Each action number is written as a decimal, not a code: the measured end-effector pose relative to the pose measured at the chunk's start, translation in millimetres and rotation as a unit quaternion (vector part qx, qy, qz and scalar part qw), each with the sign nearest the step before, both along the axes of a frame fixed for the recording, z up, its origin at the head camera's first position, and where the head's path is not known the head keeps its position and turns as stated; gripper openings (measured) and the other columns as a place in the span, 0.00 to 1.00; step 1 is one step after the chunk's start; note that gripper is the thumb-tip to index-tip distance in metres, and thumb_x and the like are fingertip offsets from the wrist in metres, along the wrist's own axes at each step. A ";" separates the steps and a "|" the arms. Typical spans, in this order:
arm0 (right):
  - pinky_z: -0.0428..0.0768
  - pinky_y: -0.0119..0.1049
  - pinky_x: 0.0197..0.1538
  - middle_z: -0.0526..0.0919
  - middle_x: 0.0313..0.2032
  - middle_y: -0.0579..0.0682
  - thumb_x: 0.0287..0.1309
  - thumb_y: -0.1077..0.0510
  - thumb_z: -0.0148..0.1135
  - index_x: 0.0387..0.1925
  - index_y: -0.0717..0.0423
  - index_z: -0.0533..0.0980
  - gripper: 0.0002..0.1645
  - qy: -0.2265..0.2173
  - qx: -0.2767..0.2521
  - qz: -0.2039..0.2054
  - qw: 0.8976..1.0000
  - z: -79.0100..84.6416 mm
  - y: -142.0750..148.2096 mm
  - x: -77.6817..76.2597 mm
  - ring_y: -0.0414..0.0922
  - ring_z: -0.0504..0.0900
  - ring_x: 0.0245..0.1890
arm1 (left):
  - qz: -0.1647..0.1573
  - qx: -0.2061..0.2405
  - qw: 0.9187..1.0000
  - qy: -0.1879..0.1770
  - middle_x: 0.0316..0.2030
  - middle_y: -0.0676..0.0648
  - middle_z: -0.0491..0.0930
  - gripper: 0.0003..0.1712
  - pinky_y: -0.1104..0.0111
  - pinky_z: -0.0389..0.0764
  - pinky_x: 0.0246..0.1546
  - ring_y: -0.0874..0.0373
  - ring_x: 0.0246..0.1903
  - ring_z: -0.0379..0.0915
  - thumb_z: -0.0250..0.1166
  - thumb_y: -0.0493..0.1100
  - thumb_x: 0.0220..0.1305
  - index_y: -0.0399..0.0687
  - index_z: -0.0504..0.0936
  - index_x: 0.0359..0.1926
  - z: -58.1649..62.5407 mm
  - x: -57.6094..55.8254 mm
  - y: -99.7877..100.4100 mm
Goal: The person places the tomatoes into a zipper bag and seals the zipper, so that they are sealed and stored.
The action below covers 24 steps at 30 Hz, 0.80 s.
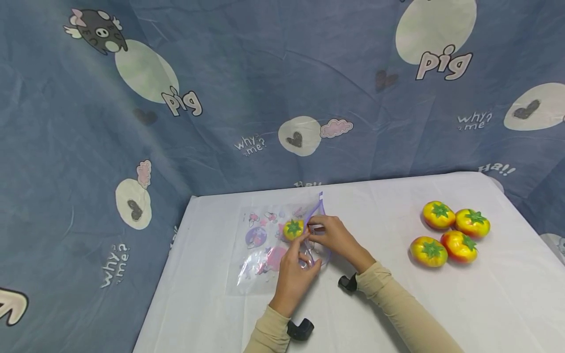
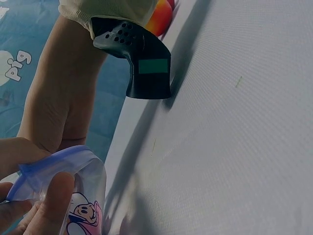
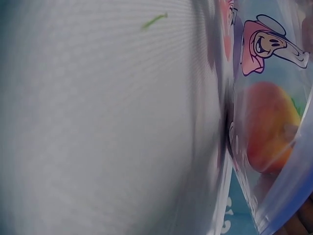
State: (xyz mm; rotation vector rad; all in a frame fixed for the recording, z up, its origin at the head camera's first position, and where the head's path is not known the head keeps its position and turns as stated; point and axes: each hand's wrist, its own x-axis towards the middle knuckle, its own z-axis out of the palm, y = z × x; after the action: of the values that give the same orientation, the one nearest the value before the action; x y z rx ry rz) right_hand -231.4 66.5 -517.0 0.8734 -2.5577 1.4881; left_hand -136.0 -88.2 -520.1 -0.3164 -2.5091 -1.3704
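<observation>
A clear zip bag (image 1: 247,267) with pink and purple cartoon prints lies on the white table, its purple zip edge (image 1: 321,202) facing right. Inside it, close to that edge, is a yellow-and-red tomato (image 1: 293,229) with a green star-shaped top; the right wrist view shows the same tomato (image 3: 268,129) through the plastic. My left hand (image 1: 295,280) holds the bag's mouth from the near side, its thumb (image 2: 57,198) against the plastic. On the far side, my right hand (image 1: 330,236) pinches the zip edge. Some fingertips are hidden behind the bag.
Several more tomatoes (image 1: 459,246) stand grouped on the right part of the white table (image 1: 375,206). Black wrist cameras (image 1: 301,329) sit at both cuffs. A blue patterned cloth (image 1: 247,59) hangs behind and to the left of the table.
</observation>
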 end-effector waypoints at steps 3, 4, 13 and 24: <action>0.88 0.44 0.51 0.90 0.44 0.60 0.55 0.68 0.74 0.44 0.64 0.85 0.13 -0.002 -0.001 0.000 1.000 0.4 -0.1 0.3 0.58 0.90 0.48 | 0.000 0.001 1.000 -0.002 0.27 0.50 0.80 0.41 0.68 0.80 0.35 0.64 0.26 0.77 0.78 0.32 0.51 0.46 0.75 0.67 0.1 -0.1 0.1; 0.88 0.44 0.51 0.89 0.43 0.59 0.55 0.68 0.74 0.44 0.64 0.85 0.13 -0.003 -0.002 0.000 1.000 0.6 -0.1 0.4 0.58 0.90 0.48 | 0.000 0.001 1.000 -0.002 0.27 0.50 0.80 0.41 0.68 0.79 0.35 0.64 0.26 0.77 0.78 0.32 0.51 0.47 0.75 0.67 0.0 -0.2 0.1; 0.87 0.46 0.53 0.89 0.43 0.59 0.54 0.68 0.75 0.45 0.65 0.85 0.15 -0.002 -0.010 -0.006 1.000 2.1 2.4 1.6 0.57 0.88 0.49 | 0.003 0.002 1.000 0.001 0.25 0.50 0.80 0.40 0.66 0.79 0.35 0.63 0.25 0.77 0.78 0.33 0.50 0.49 0.76 0.66 -2.0 -0.9 0.3; 0.86 0.46 0.54 0.88 0.50 0.62 0.53 0.65 0.77 0.52 0.68 0.83 0.23 -0.006 -0.009 -0.022 1.000 2.5 11.2 6.4 0.59 0.88 0.52 | 0.007 -0.003 1.000 -0.006 0.25 0.49 0.81 0.40 0.64 0.80 0.36 0.59 0.26 0.78 0.79 0.34 0.51 0.48 0.76 0.66 -0.5 -0.6 1.2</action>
State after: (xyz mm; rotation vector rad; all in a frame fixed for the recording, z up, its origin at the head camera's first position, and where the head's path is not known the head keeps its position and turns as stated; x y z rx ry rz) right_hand -225.1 77.7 -514.5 0.8040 -2.5495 1.5070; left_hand -136.6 -87.0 -520.6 -0.2927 -2.5216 -1.3641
